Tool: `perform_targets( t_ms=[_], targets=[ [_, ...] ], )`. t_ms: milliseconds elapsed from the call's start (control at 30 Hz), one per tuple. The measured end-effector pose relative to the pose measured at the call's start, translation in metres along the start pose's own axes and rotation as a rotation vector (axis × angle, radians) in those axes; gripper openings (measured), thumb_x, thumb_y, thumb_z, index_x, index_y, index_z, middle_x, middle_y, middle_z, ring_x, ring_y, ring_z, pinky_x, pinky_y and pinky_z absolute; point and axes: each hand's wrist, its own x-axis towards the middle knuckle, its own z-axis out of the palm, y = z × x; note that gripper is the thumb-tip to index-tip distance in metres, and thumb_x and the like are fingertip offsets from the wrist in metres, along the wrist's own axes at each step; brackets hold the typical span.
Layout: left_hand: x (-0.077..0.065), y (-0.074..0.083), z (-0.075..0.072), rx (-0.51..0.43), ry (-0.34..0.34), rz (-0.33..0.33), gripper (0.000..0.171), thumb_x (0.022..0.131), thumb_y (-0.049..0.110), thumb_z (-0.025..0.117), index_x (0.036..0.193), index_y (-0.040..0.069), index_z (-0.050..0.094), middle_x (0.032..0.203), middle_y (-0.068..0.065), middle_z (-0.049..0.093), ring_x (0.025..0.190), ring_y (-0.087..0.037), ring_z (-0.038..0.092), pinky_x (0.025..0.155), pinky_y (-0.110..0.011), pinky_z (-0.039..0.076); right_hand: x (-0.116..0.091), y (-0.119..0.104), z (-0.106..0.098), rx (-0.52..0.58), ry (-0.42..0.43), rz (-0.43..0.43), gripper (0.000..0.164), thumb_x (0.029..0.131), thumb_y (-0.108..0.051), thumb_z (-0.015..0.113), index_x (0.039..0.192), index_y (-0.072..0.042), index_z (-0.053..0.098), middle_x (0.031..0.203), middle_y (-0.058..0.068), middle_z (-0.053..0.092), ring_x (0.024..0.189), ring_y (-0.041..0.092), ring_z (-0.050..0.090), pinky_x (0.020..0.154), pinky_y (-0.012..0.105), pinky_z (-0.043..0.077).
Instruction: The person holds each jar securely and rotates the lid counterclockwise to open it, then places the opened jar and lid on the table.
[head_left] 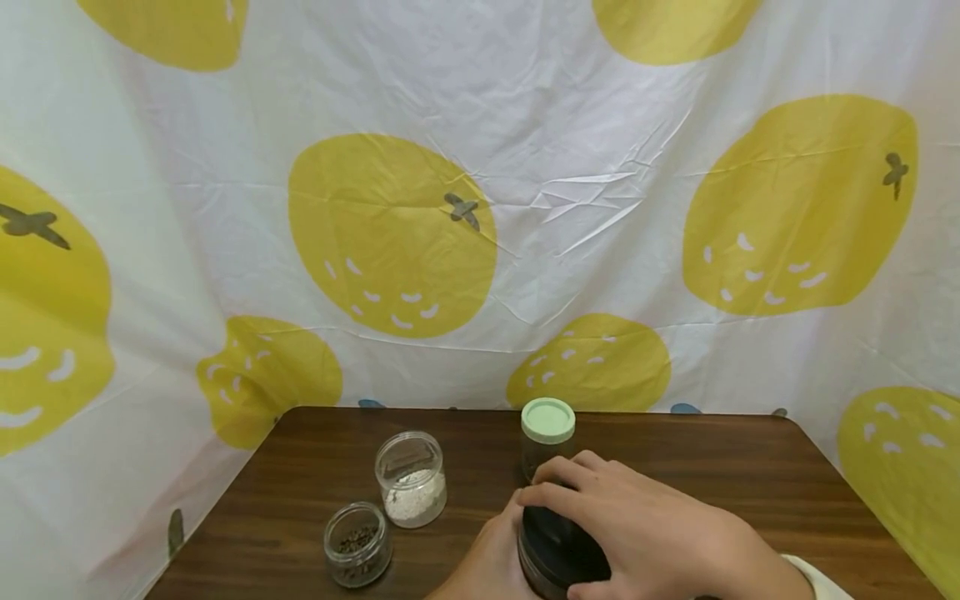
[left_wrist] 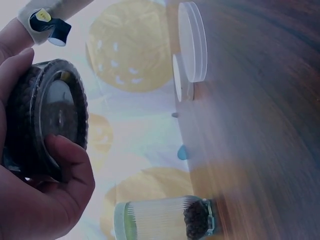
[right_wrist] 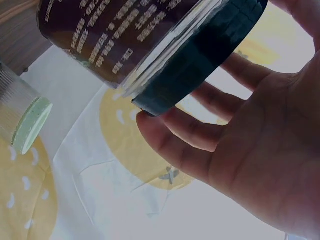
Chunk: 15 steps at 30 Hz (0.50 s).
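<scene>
A jar with a printed dark label (right_wrist: 127,30) and a black screw lid (head_left: 558,546) is held up by both hands. My left hand (head_left: 487,554) grips the jar body; in the left wrist view its thumb and fingers wrap the jar's dark ridged base (left_wrist: 60,112). From above, my right hand (head_left: 645,521) grips the lid, with its fingertips along the rim in the right wrist view. Lid and jar are together. Behind the hands stands a ribbed jar with a pale green lid (head_left: 548,421), dark bits at its bottom (left_wrist: 196,220).
On the wooden table (head_left: 300,467) to the left stand an open clear jar of white powder (head_left: 414,492) and a smaller open glass jar of dark grains (head_left: 357,546). Two pale round lids (left_wrist: 194,42) show in the left wrist view. A lemon-patterned cloth (head_left: 570,275) hangs behind.
</scene>
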Motion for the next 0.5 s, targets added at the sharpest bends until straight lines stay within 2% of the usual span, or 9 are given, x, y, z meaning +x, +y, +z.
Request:
perform_targets(
  t_ms=[133, 267, 400, 500],
  targets=[
    [-0.0004, -0.0010, -0.0004, -0.035, -0.033, 0.020, 0.082, 0.081, 0.019, 0.081, 0.149, 0.027, 0.036, 0.145, -0.006, 0.047, 0.121, -0.017, 0.053, 0.101, -0.038, 0.050, -0.0008, -0.0008, -0.0030, 0.041, -0.005, -0.026, 0.065, 0.087, -0.054, 0.067, 0.143, -0.026, 0.048, 0.135, -0.007, 0.052, 0.115, 0.013, 0.046, 0.089, 0.045, 0.051],
    [-0.0005, -0.0011, -0.0011, -0.068, -0.058, 0.045, 0.084, 0.082, 0.015, 0.080, 0.151, 0.027, 0.033, 0.148, -0.005, 0.047, 0.123, -0.017, 0.052, 0.102, -0.038, 0.049, -0.0028, -0.0025, -0.0054, 0.071, -0.001, -0.034, 0.065, 0.089, -0.063, 0.058, 0.142, -0.028, 0.048, 0.136, -0.009, 0.052, 0.116, 0.011, 0.047, 0.091, 0.042, 0.053],
    [0.0001, -0.0011, -0.0023, -0.082, -0.086, 0.069, 0.071, 0.084, 0.013, 0.077, 0.145, 0.022, 0.043, 0.140, -0.006, 0.056, 0.120, -0.016, 0.055, 0.101, -0.036, 0.050, -0.0028, -0.0049, -0.0070, 0.049, 0.023, -0.071, 0.064, 0.087, -0.065, 0.058, 0.140, -0.028, 0.049, 0.135, -0.011, 0.053, 0.118, 0.007, 0.046, 0.092, 0.040, 0.053],
    [0.0003, -0.0009, -0.0030, -0.100, -0.106, 0.051, 0.061, 0.086, 0.014, 0.076, 0.140, 0.022, 0.048, 0.133, -0.005, 0.061, 0.117, -0.015, 0.057, 0.100, -0.035, 0.050, -0.0021, -0.0064, -0.0096, 0.047, 0.026, -0.093, 0.065, 0.087, -0.066, 0.059, 0.139, -0.029, 0.049, 0.135, -0.013, 0.053, 0.120, 0.005, 0.044, 0.093, 0.040, 0.052]
  ],
)
